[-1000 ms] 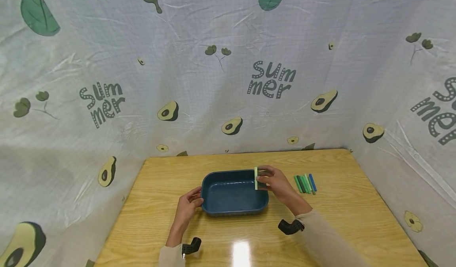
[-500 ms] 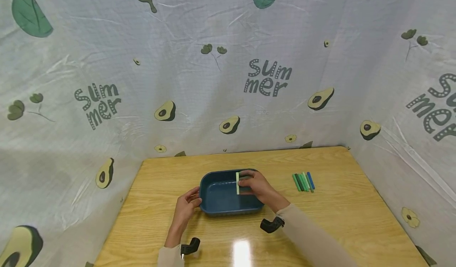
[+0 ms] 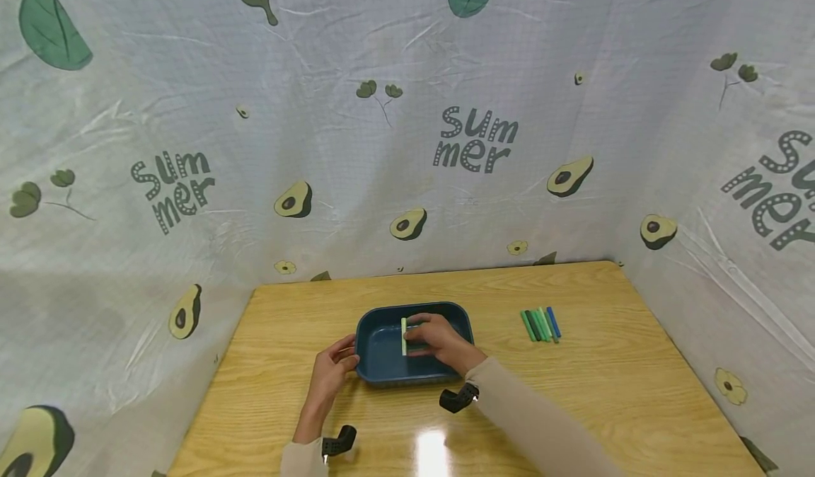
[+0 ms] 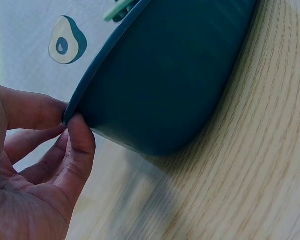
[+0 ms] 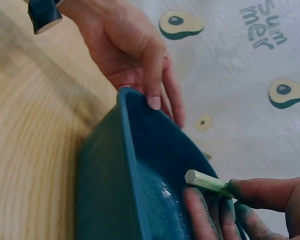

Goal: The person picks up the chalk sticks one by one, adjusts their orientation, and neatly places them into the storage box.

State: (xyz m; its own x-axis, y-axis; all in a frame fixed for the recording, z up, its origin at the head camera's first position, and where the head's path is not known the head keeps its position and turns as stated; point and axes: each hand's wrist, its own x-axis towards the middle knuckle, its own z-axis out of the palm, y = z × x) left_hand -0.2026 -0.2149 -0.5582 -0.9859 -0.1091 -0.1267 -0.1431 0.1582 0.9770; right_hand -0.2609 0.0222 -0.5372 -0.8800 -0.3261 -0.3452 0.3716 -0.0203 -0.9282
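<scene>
While beside tray (image 3: 376, 355), chalk sticks (image 3: 541, 324).

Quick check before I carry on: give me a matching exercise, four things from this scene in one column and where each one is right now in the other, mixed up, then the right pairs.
Things
1. light green stick
2. blue tray
3. bundle of green and blue sticks
4. left hand

Places
A. lying on the bare table, to the right of the tray
B. gripping the tray's left rim
C. pinched in the right hand over the tray's inside
D. standing on the table between the two hands

Pairs: 1-C, 2-D, 3-A, 4-B
</scene>
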